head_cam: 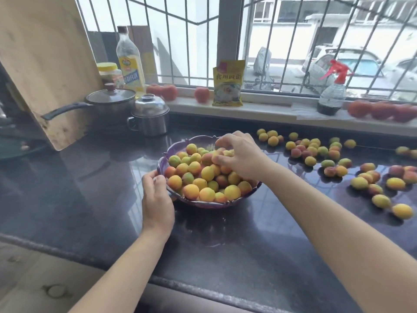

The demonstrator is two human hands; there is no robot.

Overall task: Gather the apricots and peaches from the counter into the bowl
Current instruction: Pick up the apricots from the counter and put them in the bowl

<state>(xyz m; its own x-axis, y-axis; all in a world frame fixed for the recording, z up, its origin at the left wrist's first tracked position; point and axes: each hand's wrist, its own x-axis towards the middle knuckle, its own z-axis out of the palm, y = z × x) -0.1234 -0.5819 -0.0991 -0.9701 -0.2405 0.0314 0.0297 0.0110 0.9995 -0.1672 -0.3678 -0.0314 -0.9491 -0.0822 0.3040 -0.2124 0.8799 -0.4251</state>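
Observation:
A purple scalloped bowl (198,204) sits mid-counter, heaped with several yellow, orange and reddish apricots and peaches (203,177). My left hand (156,199) grips the bowl's near-left rim, fingers curled over the edge. Over the back of the heap, my right hand (239,154) hovers with its fingers curled down around a few small fruits (222,153). Many more loose fruits (316,152) lie scattered over the dark counter to the right, reaching to the right edge (402,211).
A lidded saucepan (110,102) and a steel lidded pot (150,116) stand behind the bowl at left, beside a leaning wooden board (45,64). An oil bottle (129,62), yellow packet (228,83), spray bottle (331,96) and tomatoes (381,111) line the window sill.

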